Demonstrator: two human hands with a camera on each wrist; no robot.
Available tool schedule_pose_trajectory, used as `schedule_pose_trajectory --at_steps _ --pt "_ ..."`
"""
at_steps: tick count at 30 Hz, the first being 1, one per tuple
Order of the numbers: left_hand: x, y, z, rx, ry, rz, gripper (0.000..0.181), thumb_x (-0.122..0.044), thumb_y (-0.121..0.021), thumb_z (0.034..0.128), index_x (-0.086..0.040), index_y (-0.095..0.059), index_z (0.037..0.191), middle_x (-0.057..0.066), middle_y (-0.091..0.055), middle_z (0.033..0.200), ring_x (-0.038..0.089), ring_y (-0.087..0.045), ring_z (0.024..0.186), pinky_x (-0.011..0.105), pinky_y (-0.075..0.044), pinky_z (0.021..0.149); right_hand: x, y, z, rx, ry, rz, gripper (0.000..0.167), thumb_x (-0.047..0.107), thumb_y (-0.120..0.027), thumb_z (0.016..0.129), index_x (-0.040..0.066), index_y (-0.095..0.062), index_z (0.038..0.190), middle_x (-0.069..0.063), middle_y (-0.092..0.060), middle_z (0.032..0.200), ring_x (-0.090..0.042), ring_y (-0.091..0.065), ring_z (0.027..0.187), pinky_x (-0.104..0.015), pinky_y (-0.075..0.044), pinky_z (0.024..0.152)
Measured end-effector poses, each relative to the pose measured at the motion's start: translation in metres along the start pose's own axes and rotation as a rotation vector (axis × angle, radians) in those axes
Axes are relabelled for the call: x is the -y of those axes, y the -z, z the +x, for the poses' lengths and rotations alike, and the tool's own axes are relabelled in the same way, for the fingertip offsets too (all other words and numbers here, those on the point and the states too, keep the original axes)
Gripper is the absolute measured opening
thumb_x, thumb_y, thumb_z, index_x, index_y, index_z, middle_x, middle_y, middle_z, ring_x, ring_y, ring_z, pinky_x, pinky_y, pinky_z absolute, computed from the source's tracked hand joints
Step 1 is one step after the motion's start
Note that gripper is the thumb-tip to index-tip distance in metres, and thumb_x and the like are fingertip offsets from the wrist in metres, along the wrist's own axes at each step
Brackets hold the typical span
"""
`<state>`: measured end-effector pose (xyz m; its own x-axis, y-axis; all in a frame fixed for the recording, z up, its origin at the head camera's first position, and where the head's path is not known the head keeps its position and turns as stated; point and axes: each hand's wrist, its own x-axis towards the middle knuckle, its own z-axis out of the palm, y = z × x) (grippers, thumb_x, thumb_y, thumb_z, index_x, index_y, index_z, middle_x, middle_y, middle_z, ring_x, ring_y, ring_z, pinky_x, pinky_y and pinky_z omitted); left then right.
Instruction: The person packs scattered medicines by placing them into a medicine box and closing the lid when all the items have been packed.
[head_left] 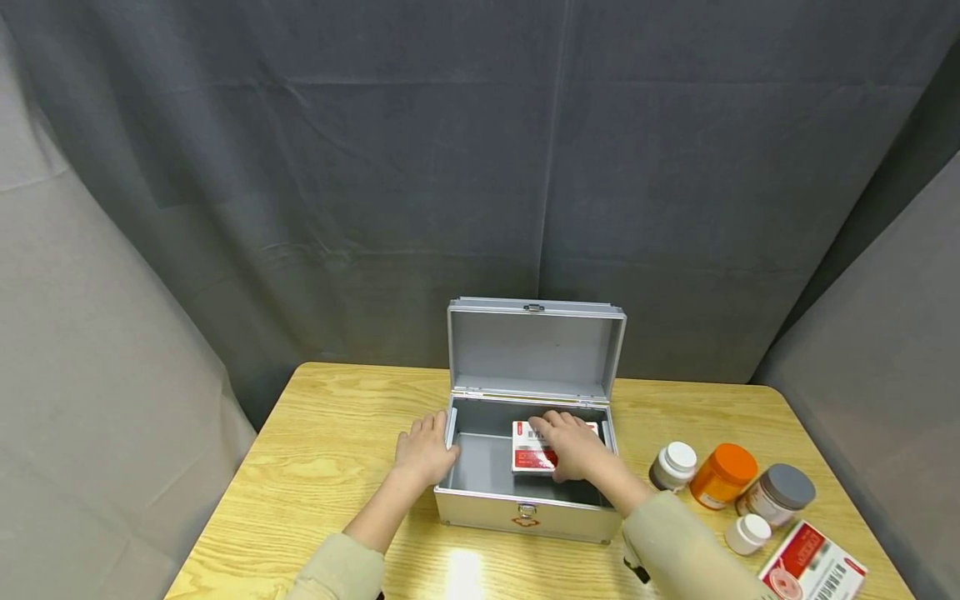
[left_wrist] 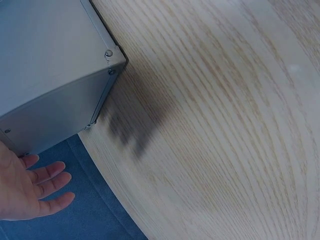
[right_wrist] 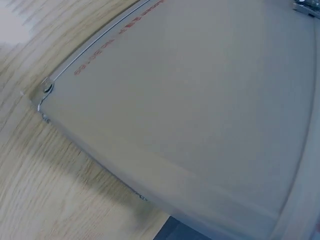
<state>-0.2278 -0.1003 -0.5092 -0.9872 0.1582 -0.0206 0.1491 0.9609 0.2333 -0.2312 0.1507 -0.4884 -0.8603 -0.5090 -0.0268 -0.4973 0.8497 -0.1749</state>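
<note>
A silver metal case (head_left: 491,512) stands on the table with its lid (head_left: 536,350) raised. Inside, toward the right, is a white and red medicine box (head_left: 525,454). My right hand (head_left: 573,450) grips that box from above, thumb on the near side, fingers toward the far side; part of the box is hidden beneath it. My left hand (head_left: 426,454) rests against the case's left rim. In the left wrist view, the left hand (left_wrist: 22,187) has its fingers extended beside the case wall (left_wrist: 55,107). The right wrist view shows the case front (right_wrist: 190,110) but no hand.
Right of the case stand a white-capped bottle (head_left: 673,465), an orange jar (head_left: 723,475), a grey-lidded jar (head_left: 776,493) and a small white bottle (head_left: 747,533). Another red and white box (head_left: 813,567) lies near the right front. A grey curtain (head_left: 375,208) hangs behind the table (head_left: 330,450).
</note>
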Motion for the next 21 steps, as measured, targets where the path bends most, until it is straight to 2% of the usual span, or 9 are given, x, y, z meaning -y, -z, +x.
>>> schedule_pose_trajectory --at_steps 9,21 --pt "0.001 0.001 0.0 0.002 -0.001 -0.008 0.058 -0.035 -0.051 0.0837 -0.004 -0.037 0.131 0.016 -0.049 0.123 0.034 -0.045 0.113 0.051 -0.04 0.085 -0.005 -0.01 0.005 0.038 -0.026 0.0 0.084 0.007 -0.086 0.049 0.005 -0.049 0.125 -0.01 -0.051 0.112 -0.033 -0.049 0.105 -0.051 -0.041 0.089" --pt "0.001 -0.002 0.001 -0.001 0.0 -0.011 0.058 -0.035 -0.051 0.0834 -0.005 -0.038 0.131 0.016 -0.05 0.122 0.034 -0.046 0.113 0.051 -0.04 0.085 -0.007 -0.022 0.008 0.097 -0.055 -0.004 0.079 0.004 -0.085 0.052 0.006 -0.049 0.122 -0.011 -0.051 0.11 -0.033 -0.049 0.104 -0.052 -0.041 0.088"
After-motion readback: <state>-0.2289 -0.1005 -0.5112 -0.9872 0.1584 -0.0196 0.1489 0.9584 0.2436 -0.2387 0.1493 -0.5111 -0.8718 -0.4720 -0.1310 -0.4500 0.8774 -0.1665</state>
